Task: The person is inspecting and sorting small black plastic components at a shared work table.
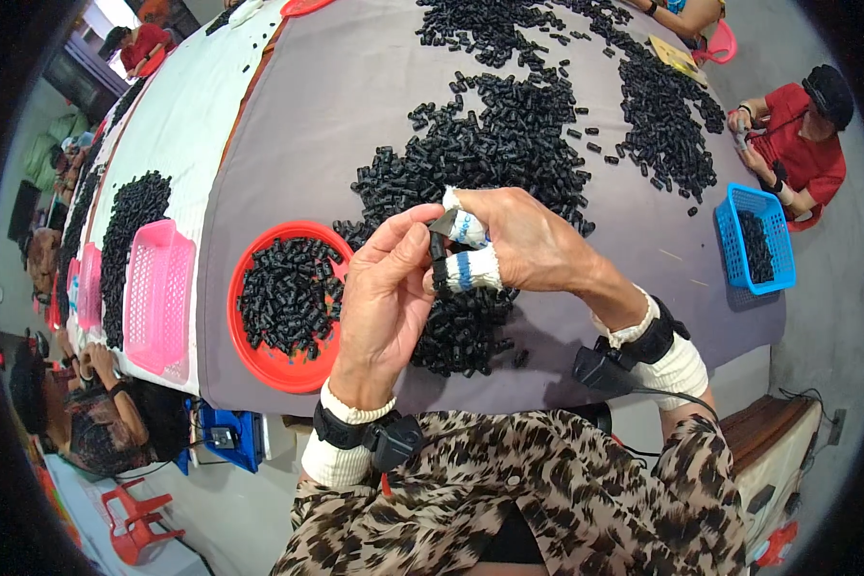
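My left hand (379, 298) and my right hand (528, 240) meet above the near part of the table. Between their fingertips is a small black cylindrical piece (439, 252), pinched from both sides. White wraps with blue marks cover the thumb and a finger of the right hand. A small grey flat bit (444, 223) shows at the right thumb tip; its kind is unclear. Beyond the hands spreads a big heap of similar black pieces (490, 134). Left of my left hand, a round red tray (243, 343) holds many more of them.
Pink baskets, one (160, 298) nearest, stand on the white table at left beside more black pieces. At right, a blue basket (782, 252) holds black pieces near a person in red (806, 144). Other people sit around the tables. A red stool (136, 518) stands lower left.
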The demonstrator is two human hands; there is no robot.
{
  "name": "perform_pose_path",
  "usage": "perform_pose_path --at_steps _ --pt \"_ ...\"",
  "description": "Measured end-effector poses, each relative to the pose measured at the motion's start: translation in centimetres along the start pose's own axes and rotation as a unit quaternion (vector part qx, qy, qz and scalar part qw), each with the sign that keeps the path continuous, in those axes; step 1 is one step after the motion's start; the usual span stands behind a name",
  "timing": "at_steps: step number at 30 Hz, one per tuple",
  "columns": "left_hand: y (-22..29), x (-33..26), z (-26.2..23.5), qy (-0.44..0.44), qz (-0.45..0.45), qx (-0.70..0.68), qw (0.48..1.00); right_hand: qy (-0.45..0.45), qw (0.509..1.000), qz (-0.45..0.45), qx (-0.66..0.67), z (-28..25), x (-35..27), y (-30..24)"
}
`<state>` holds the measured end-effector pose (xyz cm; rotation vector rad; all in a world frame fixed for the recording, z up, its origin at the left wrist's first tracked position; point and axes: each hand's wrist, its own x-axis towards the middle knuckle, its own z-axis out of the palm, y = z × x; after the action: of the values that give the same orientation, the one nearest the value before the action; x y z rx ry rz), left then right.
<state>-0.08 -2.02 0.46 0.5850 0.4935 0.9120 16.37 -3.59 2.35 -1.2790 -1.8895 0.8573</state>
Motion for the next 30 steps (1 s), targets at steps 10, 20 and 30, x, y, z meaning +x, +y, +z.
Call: perform_pose_path --at_steps 10,20,30 --pt "-0.1 0.1 -0.1 -0.008 0.002 0.013 1.000 -0.023 1.000 0.007 0.015 0.0 -0.1 -0.2" --pt "-0.4 0.0 -0.1 0.007 0.015 0.036 0.999 -0.012 1.000 -0.008 -0.007 0.8 -0.4 0.3" --pt "-0.2 -0.1 0.0 -0.007 0.009 -0.028 1.000 0.009 0.999 0.011 0.040 0.1 -0.5 -0.3"
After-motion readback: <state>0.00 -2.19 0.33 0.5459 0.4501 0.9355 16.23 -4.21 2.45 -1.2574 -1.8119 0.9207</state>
